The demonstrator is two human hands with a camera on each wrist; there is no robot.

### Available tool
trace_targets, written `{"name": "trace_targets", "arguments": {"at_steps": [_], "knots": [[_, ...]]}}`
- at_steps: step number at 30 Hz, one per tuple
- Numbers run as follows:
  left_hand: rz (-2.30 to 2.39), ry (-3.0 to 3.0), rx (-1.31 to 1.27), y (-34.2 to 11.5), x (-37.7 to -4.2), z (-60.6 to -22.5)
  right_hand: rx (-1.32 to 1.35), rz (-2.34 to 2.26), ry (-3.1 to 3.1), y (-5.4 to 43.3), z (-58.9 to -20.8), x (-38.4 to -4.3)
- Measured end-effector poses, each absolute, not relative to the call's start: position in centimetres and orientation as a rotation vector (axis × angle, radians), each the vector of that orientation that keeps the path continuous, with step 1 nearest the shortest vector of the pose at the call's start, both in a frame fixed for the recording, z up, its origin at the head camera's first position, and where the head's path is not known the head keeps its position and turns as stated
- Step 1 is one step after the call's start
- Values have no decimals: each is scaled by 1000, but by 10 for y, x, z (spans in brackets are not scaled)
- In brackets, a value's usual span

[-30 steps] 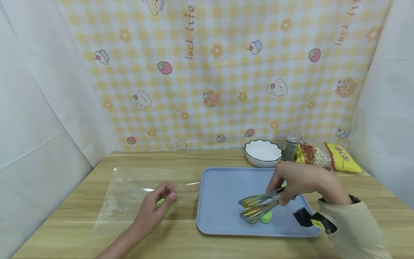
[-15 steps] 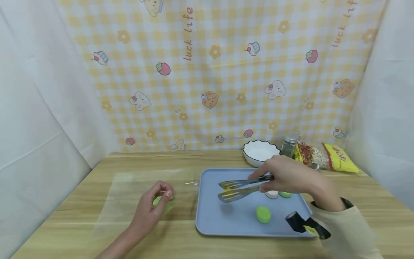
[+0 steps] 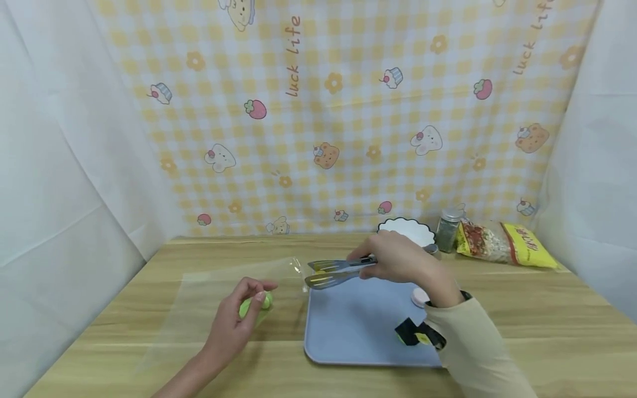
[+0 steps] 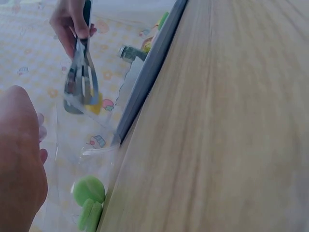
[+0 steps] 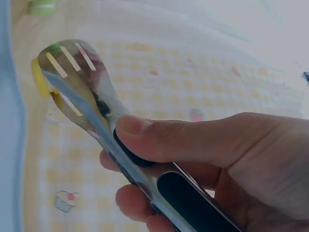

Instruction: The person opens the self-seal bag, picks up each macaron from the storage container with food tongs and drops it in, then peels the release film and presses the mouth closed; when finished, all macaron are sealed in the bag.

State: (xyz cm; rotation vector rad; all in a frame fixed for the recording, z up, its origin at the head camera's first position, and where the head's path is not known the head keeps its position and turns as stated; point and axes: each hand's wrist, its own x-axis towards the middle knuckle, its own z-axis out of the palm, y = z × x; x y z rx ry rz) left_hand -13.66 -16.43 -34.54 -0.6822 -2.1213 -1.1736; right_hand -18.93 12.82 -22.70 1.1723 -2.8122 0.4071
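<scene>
Your right hand (image 3: 398, 260) grips slotted metal tongs (image 3: 325, 282), raised at the tray's far-left corner, tips pointing left. Thumb on one dark grip pad, fingers bent round the other side: the right wrist view has this clearly, while from the head you see mostly the back of the hand.

A yellow macaron (image 5: 40, 79) sits between the blades. From the head, just yellow in the slots; at the right wrist, its rim juts past the metal.

Your left hand (image 3: 236, 314) holds the clear plastic bag (image 3: 194, 307), fingers and thumb bent about the film; exact contact hard to make out, and the fingertips are mostly hidden at the left wrist. That view does separate two green macarons (image 4: 89, 191) in the bag, one leaning on the other; the head view shows them partly behind your fingers.

Right of the bag, the blue tray (image 3: 358, 331), with a pale pink macaron (image 3: 420, 297) near your right forearm. Behind it: scalloped white bowl (image 3: 405, 228), partly covered by your hand, then glass spice jar (image 3: 447, 232) and yellow-ended food packet (image 3: 530, 246). Wood-grain table (image 3: 278, 367) beneath; checked cloth (image 3: 298, 124) beyond.
</scene>
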Motion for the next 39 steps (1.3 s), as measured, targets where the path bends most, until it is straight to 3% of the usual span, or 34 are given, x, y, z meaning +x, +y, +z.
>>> {"name": "trace_targets", "arguments": {"at_steps": [17, 39], "knots": [[-1127, -2106, -689, -167, -139, -348, 1344, 492, -2759, 57, -263, -207], [-1115, -2144, -761, -166, -143, -342, 1338, 536, -2844, 44, -281, -211]]}}
